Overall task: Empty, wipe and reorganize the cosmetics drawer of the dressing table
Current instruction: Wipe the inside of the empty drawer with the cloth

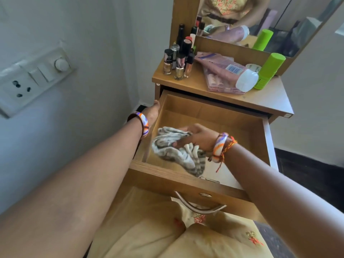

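**Wood-grain drawer, emptied — wipe in progress**

Item 1, drawer [186, 116]: light wood laminate, pulled well out from the dressing table [268, 97], metal handle [197, 206] at front. I see no cosmetics inside, only the cloth. Rigid, slides on runners, so I judge it may shift under wiping pressure unless braced.

Item 2, cloth [175, 151]: grey-white striped rag, bunched, lying on the drawer floor toward the front-left. Soft, light, limp; will fold or drag rather than push flat. Best taken in a wad from the top, as now, w/ palm pressing down.

Item 3, right hand [197, 136]: inside the drawer, fingers curled down over the cloth, gripping the bunch. Motion blur at the fingertips, so exact pinch pts unclear.

Item 4, left hand [151, 114]: on the drawer's left side wall near the back corner. Fingers are over the far edge, prob. steadying it, but I can't tell if they clasp the wall or just rest there.

Item 5, tabletop stock (awaiting return): nail polish bottles [176, 66] standing in a cluster at left, approx. upright; pink tube [225, 71] lying on a clear flat case [223, 86]; green stick [268, 71] leaning at right. Glass bottles: small, smooth, fragile, tip easily; lift by the cap or body one at a time. Tube: squashy, grip mid-body.

Status, my read: emptied, wiping underway, reorganizing not yet begun.
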`<state>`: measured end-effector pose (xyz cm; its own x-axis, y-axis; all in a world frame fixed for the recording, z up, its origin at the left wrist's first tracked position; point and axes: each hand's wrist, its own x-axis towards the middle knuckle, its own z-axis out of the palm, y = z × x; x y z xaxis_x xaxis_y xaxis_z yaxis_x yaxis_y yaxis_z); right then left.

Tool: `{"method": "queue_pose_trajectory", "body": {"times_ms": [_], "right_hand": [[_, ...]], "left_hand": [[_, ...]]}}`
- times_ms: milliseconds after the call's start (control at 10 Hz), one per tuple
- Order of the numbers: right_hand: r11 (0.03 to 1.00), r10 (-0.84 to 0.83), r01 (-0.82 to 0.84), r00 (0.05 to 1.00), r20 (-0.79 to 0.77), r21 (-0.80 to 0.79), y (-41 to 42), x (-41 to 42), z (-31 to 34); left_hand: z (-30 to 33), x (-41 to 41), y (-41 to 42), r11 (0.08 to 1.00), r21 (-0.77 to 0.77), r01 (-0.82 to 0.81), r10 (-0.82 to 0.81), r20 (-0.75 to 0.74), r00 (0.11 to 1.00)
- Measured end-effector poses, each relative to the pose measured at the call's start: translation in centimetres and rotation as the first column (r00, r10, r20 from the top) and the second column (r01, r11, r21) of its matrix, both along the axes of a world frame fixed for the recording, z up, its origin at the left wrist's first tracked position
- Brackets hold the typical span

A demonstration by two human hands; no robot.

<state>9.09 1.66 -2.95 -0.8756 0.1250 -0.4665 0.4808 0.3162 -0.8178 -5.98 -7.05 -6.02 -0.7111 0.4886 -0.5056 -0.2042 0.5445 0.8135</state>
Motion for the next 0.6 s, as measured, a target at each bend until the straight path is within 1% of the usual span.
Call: {"method": "queue_pose_trajectory", "body": {"times_ms": [100,200,300,400,500,600], "right_hand": [[0.931,-0.349,0.344,0.937,0.029,0.122,2.0,-1.7,-0.6],[0.762,-0.629,0.632,0.775,0.071,-0.143,1.8,-4.9,-1.4],[0.615,-0.686,0.630,0.724,0.074,-0.475,-0.6,-7.9,-1.5],[0.666,-0.690,0.631,0.724,-0.007,-0.397,-2.1,-8.8,-1.3],[0.759,-0.555,0.539,0.829,0.069,-0.365,-2.6,-6.2,-1.1],[0.863,-0.328,0.364,0.931,0.160,-0.349,-4.5,-2.8,-1.4]], "left_hand": [[-1.3,-1.1,0.3,0.999,0.021,-0.028,0.028,0.012,1.000],[-0.9,-0.7,0.3,0.996,0.015,-0.084,0.083,0.038,0.996],[-0.6,-0.9,0.2,0.993,0.007,-0.116,0.116,0.047,0.992],[-0.6,-0.8,-0.1,0.995,0.054,-0.087,0.085,0.032,0.996],[-1.0,-1.6,-0.8,0.982,0.119,-0.147,0.125,0.176,0.976],[-1.6,-2.6,-1.2,0.993,0.081,-0.090,0.078,0.150,0.986]]}}
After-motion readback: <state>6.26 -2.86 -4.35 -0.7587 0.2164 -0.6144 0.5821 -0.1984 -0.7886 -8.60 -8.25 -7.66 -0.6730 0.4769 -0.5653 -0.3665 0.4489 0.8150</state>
